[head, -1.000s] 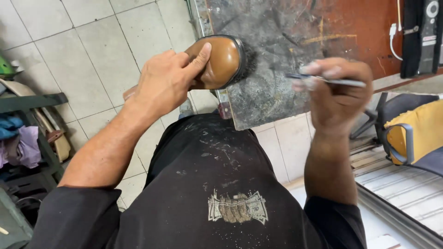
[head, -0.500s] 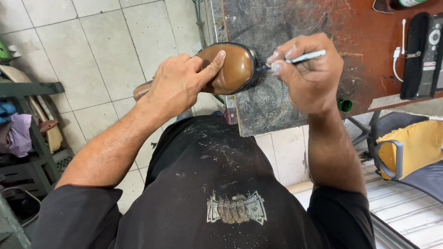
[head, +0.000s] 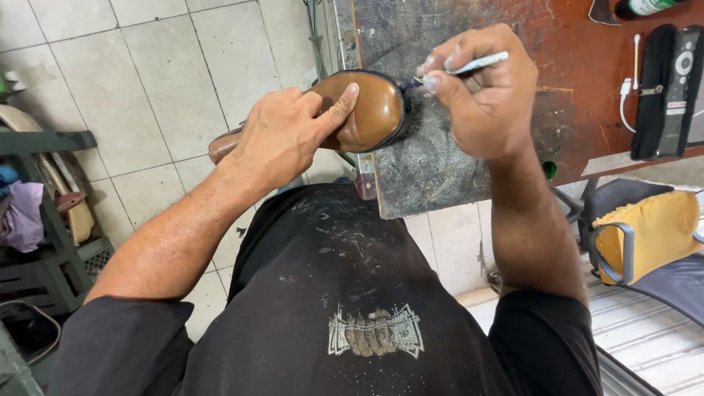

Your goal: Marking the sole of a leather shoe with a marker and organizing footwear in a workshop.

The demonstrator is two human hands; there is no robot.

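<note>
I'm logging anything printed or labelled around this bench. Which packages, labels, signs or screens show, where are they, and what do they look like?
Bottle: top right edge of the bench, dark with a green and white label, mostly cut off.
Remote control: right side of the red-brown bench, long, black, round button ring near its top.
Shirt print: on the person's black shirt, pale grey and tan emblem.
No screens or signs in view.

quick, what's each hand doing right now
left hand: closed on the brown leather shoe, thumb across its toe
right hand: closed on a thin white-handled brush at the shoe's edge
</note>
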